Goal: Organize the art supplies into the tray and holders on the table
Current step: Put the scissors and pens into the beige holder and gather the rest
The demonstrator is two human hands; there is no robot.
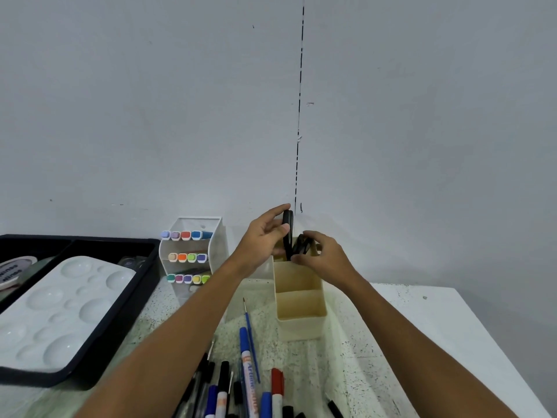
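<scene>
At the far left sits your black tray (90,351), holding a white paint palette (60,309) and, at its left edge, a round tin (15,271) that is partly cut off. Right of the tray stands the white marker rack (193,254), with three rows of coloured markers (187,257) lying in it, caps toward you. Near you, at the table's centre, loose pens and markers (241,387) lie in a heap, with a thin blue paintbrush (251,336) just beyond them. Your left hand (265,236) pinches a black scissor handle (287,233) between thumb and fingers above the far end of the cream holder (301,309). Your right hand (325,254) curls round the second black handle loop (303,244) there. The blades are hidden. The holder's two nearer compartments show nothing inside.
</scene>
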